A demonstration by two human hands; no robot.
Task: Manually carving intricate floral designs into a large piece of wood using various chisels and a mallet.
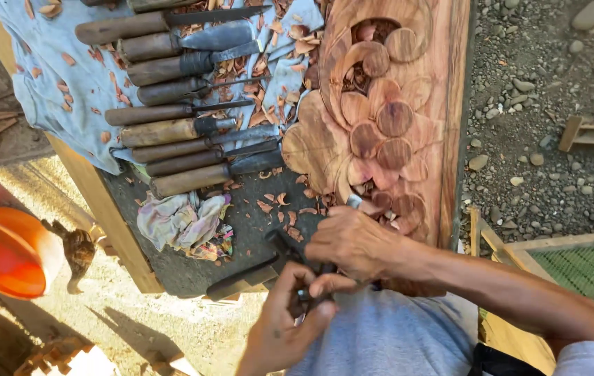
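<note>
1. Overhead, the head view showed a carved wooden panel (pixel 380 118) lying on a dark workbench (pixel 241 237), its reddish face cut into overlapping rounded petals, with wood chips (pixel 279 205) strewn along its near edge.

2. Just at that near edge, the right hand (pixel 356 240) was closed around a chisel (pixel 354 201); only the pale tip of the tool showed beyond the knuckles, pressed against the lowest petals of the carving.

3. Below it, the left hand (pixel 290 313) was curled shut around a dark tool handle (pixel 311 289) held close to the right hand, the thumb laid across it. Whether this was the same tool's shaft or a separate striker could not be told.

4. Judging by the grip, the step in hand was cutting relief detail at the panel's lower corner. The next move would call for a steady edge angle and a controlled push, so the blade would not slip across the finished petals.

5. Further up the bench, a row of wooden-handled chisels (pixel 178 132) lay side by side on a pale blue cloth (pixel 53 76), well apart from both hands. A crumpled rag (pixel 178 223) sat between that row and the hands.

6. Off the bench, an orange bowl (pixel 8 254) stood at the left and gravel ground (pixel 540 104) spread to the right.
</note>
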